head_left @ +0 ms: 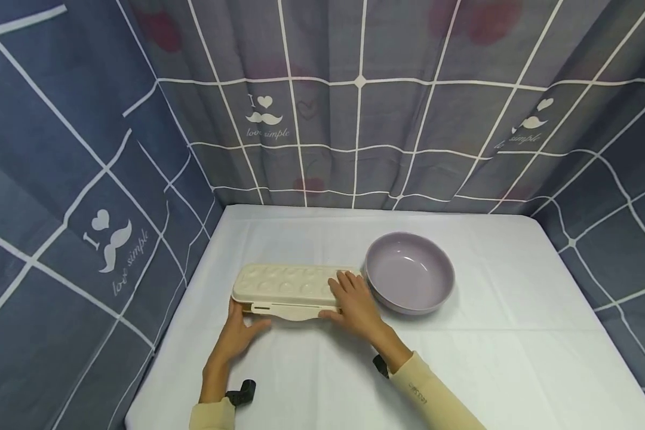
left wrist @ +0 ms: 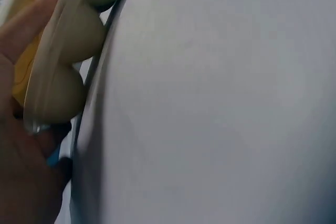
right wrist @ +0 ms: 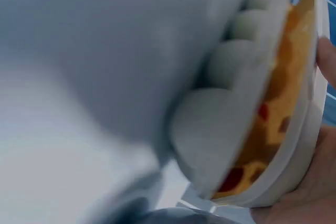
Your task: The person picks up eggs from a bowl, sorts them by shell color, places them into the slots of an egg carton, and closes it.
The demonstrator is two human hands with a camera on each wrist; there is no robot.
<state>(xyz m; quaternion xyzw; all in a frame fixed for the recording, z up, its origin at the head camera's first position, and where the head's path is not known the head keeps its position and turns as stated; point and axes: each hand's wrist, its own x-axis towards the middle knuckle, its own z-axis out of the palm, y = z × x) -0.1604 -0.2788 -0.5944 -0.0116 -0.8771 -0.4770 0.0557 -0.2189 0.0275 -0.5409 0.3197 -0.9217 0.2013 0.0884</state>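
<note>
In the head view a cream egg storage box (head_left: 285, 286) with a bumped lid lies on the white table, left of the middle. My left hand (head_left: 235, 334) grips its left end, with the thumb stretched along the front. The right hand (head_left: 355, 304) holds the right end, fingers spread over the lid and thumb at the front flap (head_left: 290, 311). A gap stands between the lid (right wrist: 315, 87) and the rounded cups of the tray (right wrist: 202, 127). Yellow-orange material with red patches (right wrist: 265, 135) shows in that gap; its kind is unclear.
A round mauve bowl (head_left: 410, 273) stands to the right of the box, close to my right fingers. Grey-blue checked curtains (head_left: 322, 107) enclose the table (head_left: 494, 358) at the back and both sides.
</note>
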